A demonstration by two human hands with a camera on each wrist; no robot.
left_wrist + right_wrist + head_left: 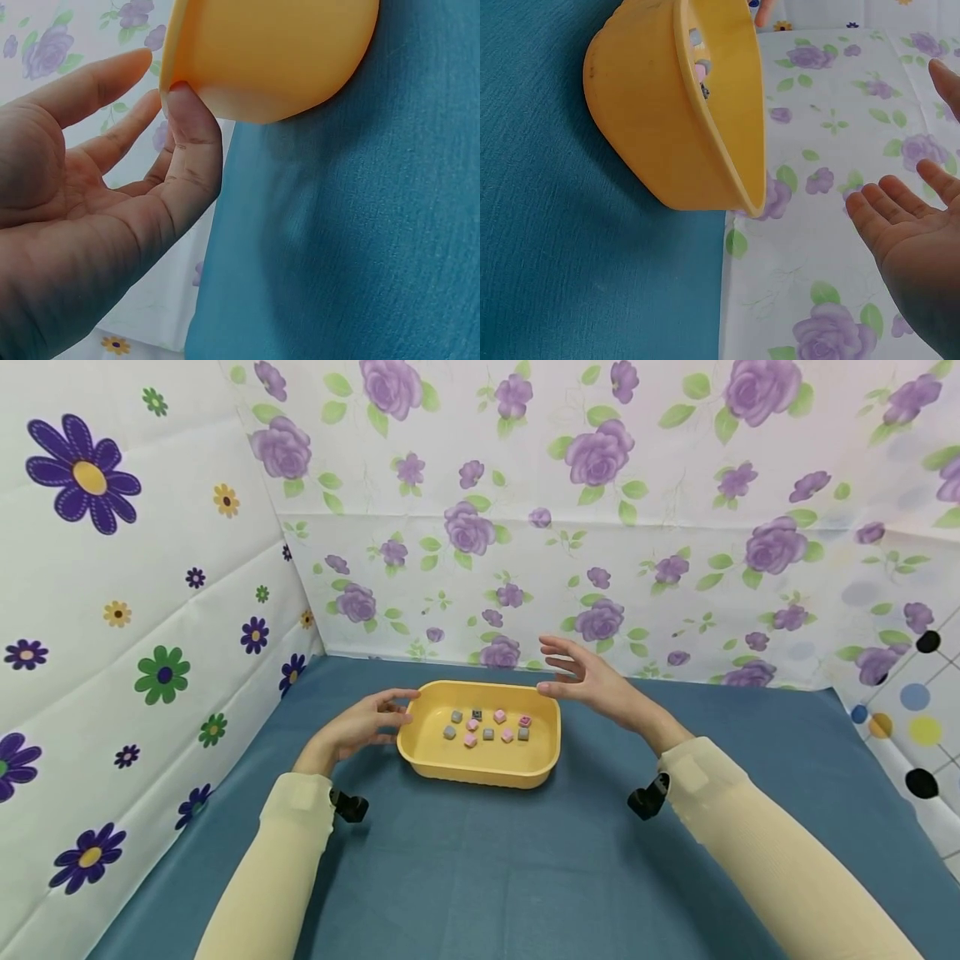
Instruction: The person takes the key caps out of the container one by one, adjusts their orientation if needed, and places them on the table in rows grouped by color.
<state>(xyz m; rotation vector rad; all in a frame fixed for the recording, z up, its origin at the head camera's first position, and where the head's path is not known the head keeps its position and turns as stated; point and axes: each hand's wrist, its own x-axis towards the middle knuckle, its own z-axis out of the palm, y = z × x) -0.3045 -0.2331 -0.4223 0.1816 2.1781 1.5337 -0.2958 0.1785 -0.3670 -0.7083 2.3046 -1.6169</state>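
While the yellow tray (pixel 480 774), round-cornered and holding small pink and grey cubes (pixel 470 741), sat mid-frame, the left hand (pixel 360 722), fingers loosely spread, touched its left end; the right hand (pixel 592 683), fingers apart, held nothing near its upper right corner. The left wrist view cut the tray off; the cubes' markings were too small to read.

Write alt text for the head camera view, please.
A yellow tray of small pink and gray pieces sits on a blue cloth, between a person's left hand at its left end and right hand near its right end. Flowered sheets rise behind.
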